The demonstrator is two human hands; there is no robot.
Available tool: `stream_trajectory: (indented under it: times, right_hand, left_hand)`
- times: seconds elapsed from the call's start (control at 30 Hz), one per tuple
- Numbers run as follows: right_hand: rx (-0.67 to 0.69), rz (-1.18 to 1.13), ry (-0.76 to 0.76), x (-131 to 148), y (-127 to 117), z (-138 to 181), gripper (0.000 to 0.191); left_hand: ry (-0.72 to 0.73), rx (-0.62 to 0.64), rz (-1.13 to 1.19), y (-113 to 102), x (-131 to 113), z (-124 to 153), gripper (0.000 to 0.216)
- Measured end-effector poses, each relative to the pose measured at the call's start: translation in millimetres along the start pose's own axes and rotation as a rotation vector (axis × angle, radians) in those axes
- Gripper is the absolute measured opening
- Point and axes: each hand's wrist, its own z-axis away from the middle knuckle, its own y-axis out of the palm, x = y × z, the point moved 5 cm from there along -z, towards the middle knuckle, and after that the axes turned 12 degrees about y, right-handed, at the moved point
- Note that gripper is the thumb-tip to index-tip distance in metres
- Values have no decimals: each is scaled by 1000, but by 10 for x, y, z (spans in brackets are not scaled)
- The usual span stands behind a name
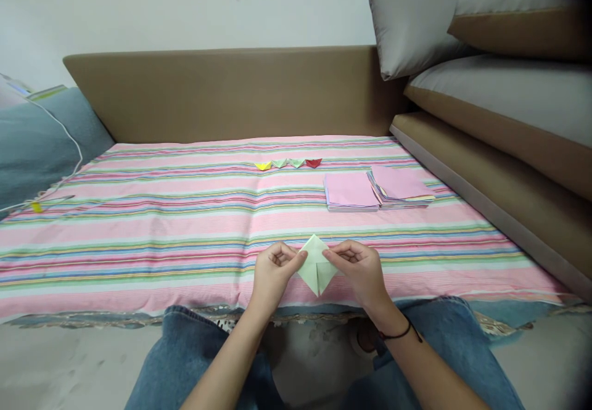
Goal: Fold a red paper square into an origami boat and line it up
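A pale green folded paper (317, 268), shaped like a diamond with a slit down its lower half, is held up near the front edge of the striped cloth. My left hand (276, 269) pinches its left corner between thumb and fingers. On the opposite corner, my right hand (361, 269) has the same kind of pinch. Farther back stand several small folded paper boats in a row: a yellow one (263, 166), two pale green ones (279, 163) and a dark red one (314, 163).
Two stacks of square paper, a left stack (351, 191) and a right stack (401, 185), lie right of centre. Large cushions (504, 95) are piled along the right side. A brown backrest (231, 95) bounds the rear. A white cable (69, 132) runs at far left.
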Motion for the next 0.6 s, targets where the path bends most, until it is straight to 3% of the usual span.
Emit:
stream_trajectory:
  times: [0.23, 0.6]
  right_hand:
    - [79, 80, -36, -17, 28, 8, 17]
    - [121, 129, -71, -30, 85, 30, 17]
  left_hand:
    - [34, 111, -14, 33, -10, -26, 20]
    - [-5, -5, -75, -10, -24, -10, 22]
